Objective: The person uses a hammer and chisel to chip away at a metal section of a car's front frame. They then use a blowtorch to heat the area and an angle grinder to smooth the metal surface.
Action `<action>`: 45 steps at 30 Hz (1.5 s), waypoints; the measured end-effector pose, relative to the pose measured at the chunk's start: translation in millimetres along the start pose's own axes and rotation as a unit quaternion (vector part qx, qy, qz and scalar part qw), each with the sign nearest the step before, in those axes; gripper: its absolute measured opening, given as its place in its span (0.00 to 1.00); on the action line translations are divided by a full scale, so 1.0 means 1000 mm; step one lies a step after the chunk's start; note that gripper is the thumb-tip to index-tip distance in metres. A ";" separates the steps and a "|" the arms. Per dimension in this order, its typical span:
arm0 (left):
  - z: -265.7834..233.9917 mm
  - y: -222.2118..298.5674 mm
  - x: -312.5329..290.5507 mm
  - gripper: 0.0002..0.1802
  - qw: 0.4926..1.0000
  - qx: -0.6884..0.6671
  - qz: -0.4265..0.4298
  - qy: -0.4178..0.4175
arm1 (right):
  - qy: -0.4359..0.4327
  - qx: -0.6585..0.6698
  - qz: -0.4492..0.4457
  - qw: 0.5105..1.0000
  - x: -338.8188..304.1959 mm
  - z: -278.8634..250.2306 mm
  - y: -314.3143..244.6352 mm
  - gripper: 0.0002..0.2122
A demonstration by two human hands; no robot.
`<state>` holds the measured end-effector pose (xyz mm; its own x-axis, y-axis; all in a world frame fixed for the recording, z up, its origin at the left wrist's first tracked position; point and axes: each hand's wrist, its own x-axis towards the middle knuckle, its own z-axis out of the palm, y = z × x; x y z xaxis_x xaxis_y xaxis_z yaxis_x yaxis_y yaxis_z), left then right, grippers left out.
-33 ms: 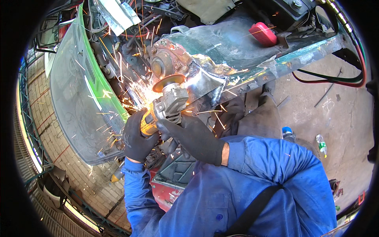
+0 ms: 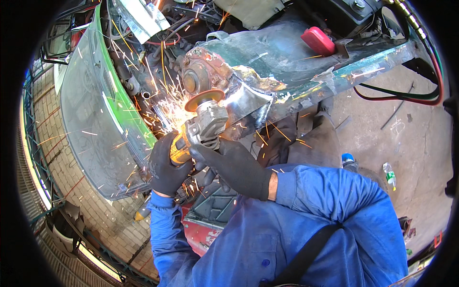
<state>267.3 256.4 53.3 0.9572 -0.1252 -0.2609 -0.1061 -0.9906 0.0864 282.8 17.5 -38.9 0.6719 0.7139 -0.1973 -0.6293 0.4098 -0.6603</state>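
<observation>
An angle grinder [image 2: 203, 126] with a yellow body and grey metal head is held between my two black-gloved hands. My left hand [image 2: 167, 162] wraps round its yellow body. Against the underside of the grinder, my right hand [image 2: 232, 165] is closed, its fingers partly hidden. The reddish-brown disc [image 2: 204, 99] is at the rusty edge of a worn green car body panel [image 2: 282, 57], beside a round rusty mount [image 2: 192, 79]. Bright sparks [image 2: 174, 112] spray from the disc up and to the left. The exact contact point is lost in glare. A shiny bare-metal patch [image 2: 246, 100] lies just right of the disc.
At left stands a windshield [image 2: 95, 119] with a green frame edge. A red plastic piece [image 2: 318, 41] rests on the panel. Red and green hoses [image 2: 430, 98] hang at far right. A plastic bottle [image 2: 389, 176] lies on the floor. Cables and engine parts fill the top.
Both hands and the grinder stay in nearly the same place. Only the pattern of flying sparks differs.
</observation>
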 end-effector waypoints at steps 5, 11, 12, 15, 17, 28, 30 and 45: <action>0.003 -0.003 0.007 0.43 0.999 0.008 0.032 0.018 | -0.008 0.072 0.092 0.993 0.004 -0.007 -0.004 0.18; 0.005 -0.004 0.007 0.43 1.000 -0.006 0.012 0.009 | 0.023 0.096 0.032 0.995 0.008 -0.002 0.000 0.19; 0.005 -0.004 0.007 0.43 1.000 -0.005 0.010 0.009 | 0.035 0.112 0.016 0.993 0.009 0.001 0.001 0.19; 0.006 -0.004 0.007 0.43 1.000 -0.009 0.011 0.010 | 0.040 0.141 0.073 0.987 0.009 0.001 0.002 0.20; 0.006 -0.005 0.007 0.43 1.000 -0.008 0.016 0.011 | 0.033 0.143 0.110 0.983 0.009 0.000 0.002 0.21; 0.007 -0.006 0.008 0.42 1.000 -0.007 0.003 0.005 | 0.040 0.137 0.116 0.983 0.008 -0.001 0.000 0.25; 0.007 -0.006 0.008 0.42 1.000 0.004 0.013 0.009 | 0.036 0.150 0.123 0.980 0.008 -0.001 0.000 0.26; 0.004 -0.004 0.007 0.42 1.000 0.003 0.021 0.008 | 0.051 0.124 0.068 0.989 0.009 0.002 -0.001 0.24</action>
<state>273.5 259.5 47.1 0.9560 -0.1659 -0.2420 -0.1479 -0.9848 0.0910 289.1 24.7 -39.0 0.6023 0.7158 -0.3533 -0.7845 0.4489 -0.4278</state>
